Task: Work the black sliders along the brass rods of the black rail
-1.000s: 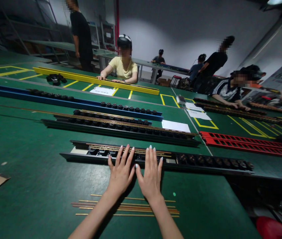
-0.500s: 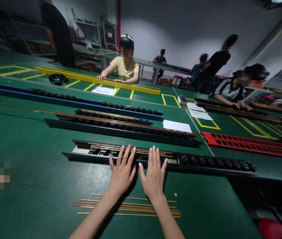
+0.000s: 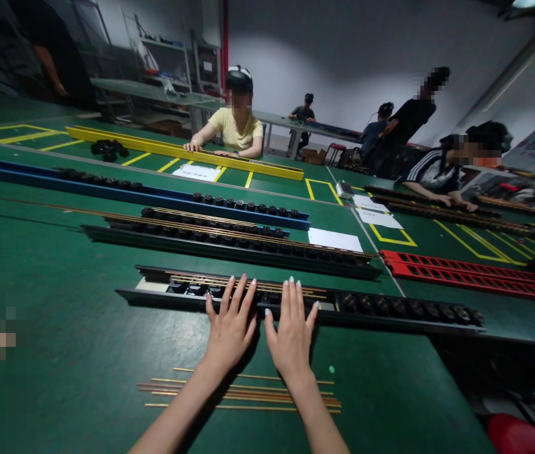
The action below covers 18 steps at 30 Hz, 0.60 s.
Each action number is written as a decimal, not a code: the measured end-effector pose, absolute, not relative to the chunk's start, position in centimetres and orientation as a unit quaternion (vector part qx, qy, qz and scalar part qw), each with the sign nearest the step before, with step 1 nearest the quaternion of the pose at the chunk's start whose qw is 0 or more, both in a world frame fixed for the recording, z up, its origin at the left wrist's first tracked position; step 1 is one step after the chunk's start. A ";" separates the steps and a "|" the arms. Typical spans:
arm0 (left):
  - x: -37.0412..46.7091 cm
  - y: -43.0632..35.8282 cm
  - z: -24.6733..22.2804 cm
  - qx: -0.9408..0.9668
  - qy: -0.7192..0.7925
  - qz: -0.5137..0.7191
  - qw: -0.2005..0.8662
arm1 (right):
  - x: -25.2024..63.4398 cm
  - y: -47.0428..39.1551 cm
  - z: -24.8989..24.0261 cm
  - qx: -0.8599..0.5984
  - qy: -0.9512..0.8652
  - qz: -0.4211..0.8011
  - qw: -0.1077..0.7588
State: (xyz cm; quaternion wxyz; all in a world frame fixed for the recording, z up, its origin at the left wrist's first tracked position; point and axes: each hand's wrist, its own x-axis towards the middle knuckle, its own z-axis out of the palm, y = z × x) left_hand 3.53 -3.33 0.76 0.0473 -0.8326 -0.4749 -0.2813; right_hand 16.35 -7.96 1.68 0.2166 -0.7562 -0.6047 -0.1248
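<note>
Desk (image 3: pixel 82 353): green, extending beyond the fingers (image 3: pixel 239 296).
Black channel (image 3: pixel 172 304): lengthwise, under both hands' fingers.
Loose rods (image 3: pixel 258 397): brassy, on the desk, nearer the wearer than the fingers.
Channel rods (image 3: pixel 201 279): several, along the channel, beneath the fingers.
Left hand (image 3: pixel 228 334): fingers spread wide, gripping nothing.
Right hand (image 3: pixel 290 343): fingers straight, closer-set, thumb apart, gripping nothing.
Handling: probably best with even pressure, rods parallel.

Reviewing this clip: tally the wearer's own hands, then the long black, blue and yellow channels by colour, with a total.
Own hands: 2 (left hand, right hand)
Black channels: 2 (near channel at the fingertips, second channel beyond it)
Blue channels: 1 (blue channel)
Yellow channels: 1 (yellow channel)
Total: 6
</note>
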 end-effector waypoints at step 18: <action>3.5 -3.4 0.9 -0.833 -0.477 -0.273 0.059 | 16.3 -8.0 1.7 -0.769 -0.583 -0.132 0.227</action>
